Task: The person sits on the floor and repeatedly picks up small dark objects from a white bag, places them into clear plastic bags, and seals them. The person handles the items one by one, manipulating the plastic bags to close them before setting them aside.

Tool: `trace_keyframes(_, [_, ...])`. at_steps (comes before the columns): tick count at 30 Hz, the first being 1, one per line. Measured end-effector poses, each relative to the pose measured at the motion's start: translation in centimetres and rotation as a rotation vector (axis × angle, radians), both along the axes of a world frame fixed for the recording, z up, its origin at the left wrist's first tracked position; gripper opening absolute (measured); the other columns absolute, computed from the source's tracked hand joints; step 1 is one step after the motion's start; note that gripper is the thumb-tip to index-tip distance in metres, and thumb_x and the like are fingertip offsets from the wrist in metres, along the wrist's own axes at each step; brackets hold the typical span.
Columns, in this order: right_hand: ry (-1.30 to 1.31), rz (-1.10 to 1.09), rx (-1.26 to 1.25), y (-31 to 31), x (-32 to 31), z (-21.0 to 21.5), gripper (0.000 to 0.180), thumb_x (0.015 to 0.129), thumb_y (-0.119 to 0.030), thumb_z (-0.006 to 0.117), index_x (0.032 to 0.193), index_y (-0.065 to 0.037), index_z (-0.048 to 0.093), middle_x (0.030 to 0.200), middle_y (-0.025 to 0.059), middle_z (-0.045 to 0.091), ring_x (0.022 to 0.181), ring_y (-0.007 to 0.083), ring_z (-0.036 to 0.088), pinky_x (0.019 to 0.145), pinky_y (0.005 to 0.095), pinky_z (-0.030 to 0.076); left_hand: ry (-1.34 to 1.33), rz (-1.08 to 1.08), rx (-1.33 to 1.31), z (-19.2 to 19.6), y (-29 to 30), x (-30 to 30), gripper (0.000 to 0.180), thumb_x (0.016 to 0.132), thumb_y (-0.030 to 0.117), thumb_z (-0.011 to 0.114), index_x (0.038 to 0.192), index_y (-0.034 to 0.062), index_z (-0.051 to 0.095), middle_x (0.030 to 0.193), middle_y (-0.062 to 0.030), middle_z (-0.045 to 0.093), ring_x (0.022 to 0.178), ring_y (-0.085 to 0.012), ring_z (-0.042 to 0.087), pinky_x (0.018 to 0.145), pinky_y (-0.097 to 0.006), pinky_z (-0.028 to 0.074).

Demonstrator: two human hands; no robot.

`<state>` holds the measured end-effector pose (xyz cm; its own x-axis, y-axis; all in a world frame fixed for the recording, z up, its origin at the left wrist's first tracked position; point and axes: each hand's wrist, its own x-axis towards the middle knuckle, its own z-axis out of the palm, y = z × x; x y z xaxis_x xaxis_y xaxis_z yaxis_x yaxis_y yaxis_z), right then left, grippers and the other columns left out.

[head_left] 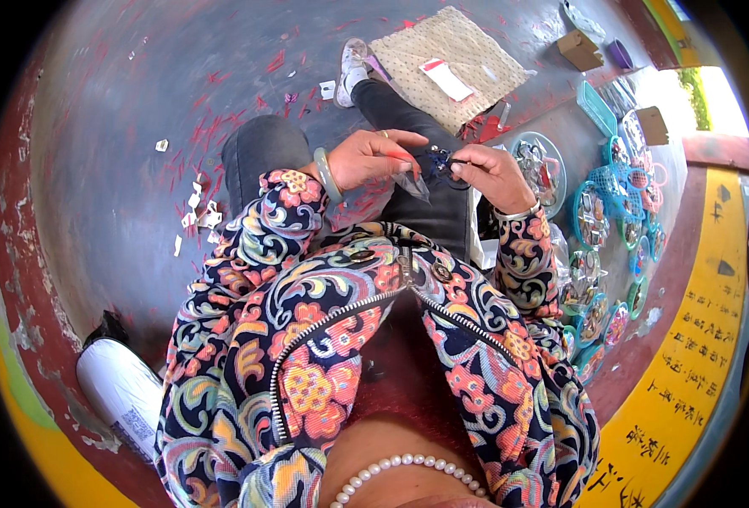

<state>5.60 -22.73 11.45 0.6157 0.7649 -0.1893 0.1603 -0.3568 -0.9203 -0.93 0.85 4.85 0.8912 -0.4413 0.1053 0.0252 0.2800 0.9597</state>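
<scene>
Above my lap, my left hand (366, 161) pinches a small see-through plastic bag (414, 186) with red at its top edge; the bag hangs below the fingertips. To its right, my right hand (495, 176) is closed, thumb against fingers, on a small dark blue piece (440, 157) with shiny spots. That piece sits between the two hands, close to the left fingertips. Its exact kind is too small to make out. Both hands are over my dark trousers (391, 106).
Several plastic baskets (590, 212) of small items stand at the right, near a round tray (552, 161). Ahead lies a patterned mat (408, 51) bearing a white-and-red packet (447, 80). Cardboard boxes (579, 51) stand far right. Red strips (209, 131) and white scraps (209, 216) litter the floor.
</scene>
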Motion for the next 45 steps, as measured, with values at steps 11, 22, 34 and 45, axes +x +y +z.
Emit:
trace_keyframes(11, [0.364,-0.126,0.311,3.3,-0.2,0.0,0.021,0.076,-0.002,0.061,0.096,0.002,0.054,0.085,0.0008,0.057,0.075,0.0056,0.053,0.068,0.0183,0.042,0.184,0.072,-0.275,1.9,1.1,-0.8,0.014,0.082,0.008,0.056,0.09,-0.001,0.063,0.09,-0.0042,0.058,0.066,-0.0077,0.052,0.057,-0.021,0.042])
trace_keyframes(22, [-0.107,-0.43,0.244,4.7,-1.0,-0.5,0.01,0.079,-0.002,0.059,0.088,0.002,0.06,0.079,0.0007,0.06,0.066,0.0056,0.054,0.061,0.0187,0.043,0.105,0.197,-0.273,1.7,1.2,-0.8,0.017,0.082,0.01,0.056,0.091,-0.0036,0.062,0.093,-0.0087,0.058,0.071,-0.0118,0.055,0.06,-0.023,0.046])
trace_keyframes(34, [-1.3,-0.256,-0.121,4.3,-0.1,1.1,0.011,0.068,-0.008,0.061,0.079,-0.009,0.064,0.076,0.0066,0.062,0.075,0.0212,0.059,0.071,0.0322,0.041,0.066,0.115,0.027,1.0,0.7,-0.4,0.015,0.082,0.01,0.055,0.088,-0.0005,0.064,0.097,-0.0065,0.057,0.072,-0.0101,0.055,0.061,-0.022,0.045])
trace_keyframes(45, [0.433,-0.6,0.143,-0.7,4.1,-5.9,0.017,0.081,-0.016,0.055,0.084,0.001,0.058,0.083,0.0138,0.063,0.066,0.0169,0.059,0.056,0.0244,0.043,0.23,0.079,-0.033,1.2,1.2,-0.5,0.019,0.081,0.014,0.058,0.092,-0.0005,0.064,0.096,-0.0062,0.061,0.074,-0.0084,0.054,0.063,-0.021,0.043])
